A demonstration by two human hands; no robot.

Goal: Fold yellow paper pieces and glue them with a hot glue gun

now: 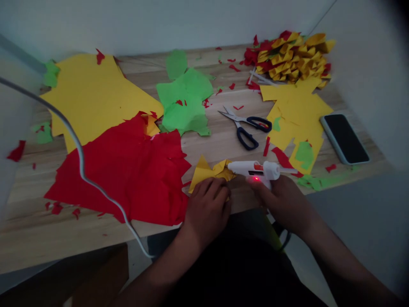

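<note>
At the lower centre of the frame, the left hand [209, 202] lies curled against a folded yellow paper piece [224, 169]; its fingertips are hidden, so whether they pinch it cannot be told. Just right, the right hand [284, 202] has its fingers wrapped around a white glue gun [244, 168], nozzle toward the paper. Open scissors [237, 120] lie above, right of centre.

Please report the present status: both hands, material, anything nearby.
Right hand grips white glue gun. Left hand on folded yellow paper. Red paper beside left hand; scissors beyond.
</note>
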